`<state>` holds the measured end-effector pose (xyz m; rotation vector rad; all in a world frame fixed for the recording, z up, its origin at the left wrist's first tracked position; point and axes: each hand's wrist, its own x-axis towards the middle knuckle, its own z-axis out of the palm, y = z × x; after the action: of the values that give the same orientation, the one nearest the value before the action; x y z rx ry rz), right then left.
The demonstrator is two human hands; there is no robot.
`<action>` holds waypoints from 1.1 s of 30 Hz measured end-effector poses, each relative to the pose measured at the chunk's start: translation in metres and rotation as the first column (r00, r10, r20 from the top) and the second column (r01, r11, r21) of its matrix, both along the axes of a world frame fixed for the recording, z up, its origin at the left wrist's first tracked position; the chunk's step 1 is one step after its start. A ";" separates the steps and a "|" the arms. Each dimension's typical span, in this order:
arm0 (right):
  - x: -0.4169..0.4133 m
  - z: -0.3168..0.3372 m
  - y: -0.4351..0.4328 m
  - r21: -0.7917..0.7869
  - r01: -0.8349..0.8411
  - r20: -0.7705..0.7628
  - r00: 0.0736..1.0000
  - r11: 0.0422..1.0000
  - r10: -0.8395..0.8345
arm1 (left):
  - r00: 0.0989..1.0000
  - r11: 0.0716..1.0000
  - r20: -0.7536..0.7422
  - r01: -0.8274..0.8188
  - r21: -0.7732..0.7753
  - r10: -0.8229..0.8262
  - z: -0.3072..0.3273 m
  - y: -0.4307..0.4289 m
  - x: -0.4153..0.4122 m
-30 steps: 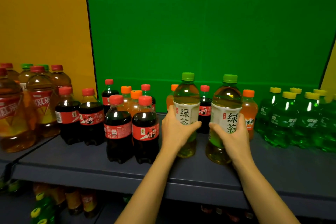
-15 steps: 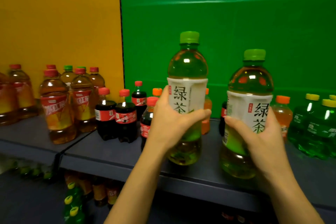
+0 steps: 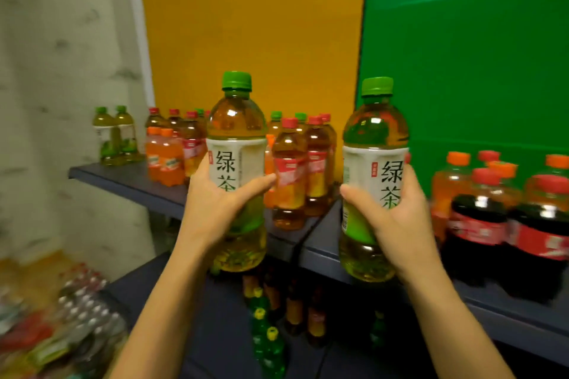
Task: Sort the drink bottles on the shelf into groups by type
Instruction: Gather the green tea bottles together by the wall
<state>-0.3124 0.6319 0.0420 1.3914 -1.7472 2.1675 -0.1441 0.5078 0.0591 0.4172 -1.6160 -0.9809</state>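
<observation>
Head view: left hand (image 3: 215, 209) clasping one green tea bottle (image 3: 236, 169), right hand (image 3: 397, 218) clasping another (image 3: 374, 178), both upright, lifted clear of shelf (image 3: 129, 177). Probably bound for matching green-capped pair (image 3: 115, 135) at far left.

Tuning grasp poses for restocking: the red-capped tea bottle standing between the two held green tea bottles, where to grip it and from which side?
Grip the red-capped tea bottle around its labelled middle, coming from the front. It stands upright at the shelf front with other bottles packed close behind and beside it, so only the front is open. The neck narrows under the cap, likely a poorer hold.
</observation>
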 end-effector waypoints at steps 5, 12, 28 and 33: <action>0.066 -0.012 -0.091 0.010 -0.094 0.011 0.995 0.995 0.094 | 0.990 0.990 0.015 -0.138 0.018 0.137 -0.013 -0.067 0.080; 0.138 -0.021 -0.198 0.064 -0.230 0.013 0.973 0.971 0.230 | 0.954 0.951 0.033 -0.300 0.076 0.299 -0.036 -0.146 0.164; 0.236 -0.026 -0.476 0.060 -0.434 0.026 0.901 0.899 0.433 | 0.892 0.890 0.074 -0.451 0.074 0.446 -0.049 -0.390 0.235; 0.248 -0.027 -0.562 0.061 -0.373 0.008 0.928 0.926 0.373 | 0.884 0.884 0.094 -0.465 0.055 0.459 -0.050 -0.465 0.245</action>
<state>-0.0644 0.0695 0.0147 1.8784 -1.6725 2.2937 0.1010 0.0425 0.0089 0.8604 -1.4532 -0.6650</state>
